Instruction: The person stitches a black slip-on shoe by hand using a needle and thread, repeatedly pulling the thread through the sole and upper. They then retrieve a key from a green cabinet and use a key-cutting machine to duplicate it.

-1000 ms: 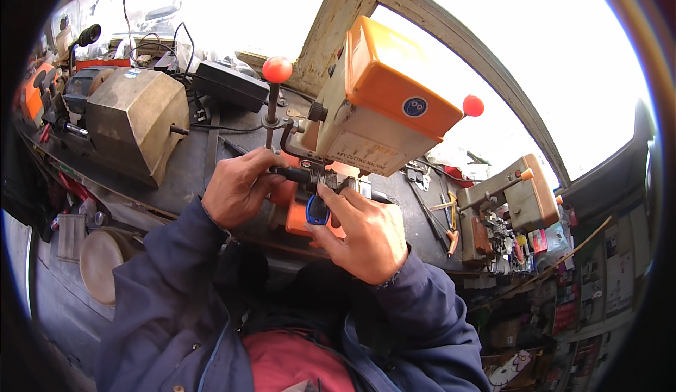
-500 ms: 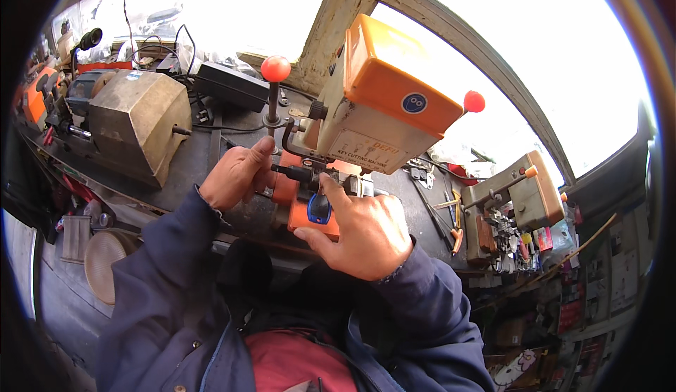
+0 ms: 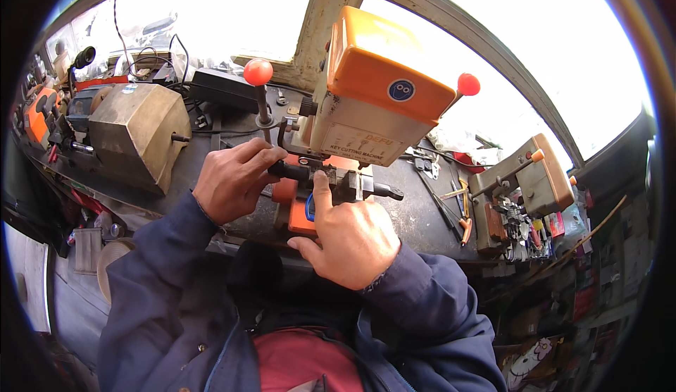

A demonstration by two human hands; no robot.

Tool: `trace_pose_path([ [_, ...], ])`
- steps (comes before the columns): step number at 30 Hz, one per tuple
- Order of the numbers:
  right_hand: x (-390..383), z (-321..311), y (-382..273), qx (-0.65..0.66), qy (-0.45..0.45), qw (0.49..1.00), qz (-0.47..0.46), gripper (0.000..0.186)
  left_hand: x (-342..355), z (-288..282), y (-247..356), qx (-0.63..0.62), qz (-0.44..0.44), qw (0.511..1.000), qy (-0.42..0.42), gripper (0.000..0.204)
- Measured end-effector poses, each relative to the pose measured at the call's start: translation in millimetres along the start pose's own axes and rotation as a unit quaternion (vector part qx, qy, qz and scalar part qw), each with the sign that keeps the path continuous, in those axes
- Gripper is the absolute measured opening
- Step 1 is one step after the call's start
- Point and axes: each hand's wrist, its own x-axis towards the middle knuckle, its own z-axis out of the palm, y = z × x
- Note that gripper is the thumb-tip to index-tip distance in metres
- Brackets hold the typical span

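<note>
An orange and grey key cutting machine (image 3: 362, 135) stands on the bench before me. Below its body is a dark metal key clamp (image 3: 345, 184) with black handles at both ends. My left hand (image 3: 236, 181) closes its thumb and fingers on the left black clamp handle (image 3: 289, 171). With index finger stretched out, my right hand (image 3: 355, 240) presses its fingertip onto the clamp's jaws; the thumb is held apart and the other fingers curl out of sight. Under that finger, a blue-rimmed key head (image 3: 310, 207) shows at the clamp, mostly hidden by my right hand.
A red-knobbed lever (image 3: 258, 73) rises beyond my left hand. Another machine with a metal housing (image 3: 137, 128) sits to the left. Right of the clamp lie hand tools (image 3: 451, 212), then a smaller beige machine (image 3: 528, 181) hung with keys. Windows line the back.
My left hand has turned, its raised thumb coming down over the black handle. My right hand has shifted slightly and now covers more of the blue-rimmed key head. The whole view has moved a little.
</note>
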Motion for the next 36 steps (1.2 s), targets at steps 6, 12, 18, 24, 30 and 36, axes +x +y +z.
trace_pose_path([
  [6,-5.0,7.6,1.6,-0.003,0.064,0.998,-0.025,0.091,36.0,-20.9,-8.1,-0.051,-0.071,0.965,-0.249,0.024],
  [12,-5.0,13.1,5.7,0.011,0.069,0.997,-0.025,0.092,70.2,-10.4,-9.5,-0.042,-0.092,0.901,-0.422,0.012],
  [18,-6.2,14.2,8.8,0.038,0.080,0.995,-0.040,0.089,40.8,0.1,4.4,0.123,-0.027,0.967,-0.220,0.030],
  [24,-6.4,14.4,8.8,0.040,0.065,0.997,-0.020,0.093,42.1,2.1,-3.9,0.099,0.003,0.967,-0.234,0.028],
  [30,-3.6,17.8,11.1,0.042,0.068,0.997,-0.021,0.094,34.6,7.8,4.9,0.138,0.008,0.980,-0.142,0.028],
  [36,-19.2,39.0,22.3,0.130,0.163,0.977,-0.042,0.089,30.7,-12.2,12.4,0.019,-0.037,0.989,-0.143,0.039],
])
